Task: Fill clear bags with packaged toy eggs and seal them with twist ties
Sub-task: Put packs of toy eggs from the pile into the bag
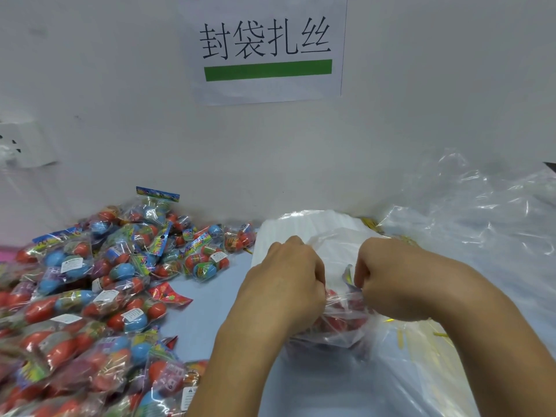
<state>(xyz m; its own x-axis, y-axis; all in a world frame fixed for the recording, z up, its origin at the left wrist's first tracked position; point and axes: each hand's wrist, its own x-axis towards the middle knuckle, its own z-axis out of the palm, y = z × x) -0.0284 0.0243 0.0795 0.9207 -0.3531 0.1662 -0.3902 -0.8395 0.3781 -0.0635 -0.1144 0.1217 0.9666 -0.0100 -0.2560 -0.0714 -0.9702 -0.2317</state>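
A: What have the hands got?

B: The left hand and right hand both have fingers curled tight into the gathered top of a clear bag on the blue table, near the front edge. The fingertips are buried in plastic.

A: What's inside it?

B: Red egg packs, blurred through the film; no telling how many.

A: And the rest?

B: A pile of egg packs lies left, cut off by the frame. Yellow twist ties show dimly under loose plastic sheeting on the right. A paper sign hangs on the wall.

"封袋扎丝" on wall sign
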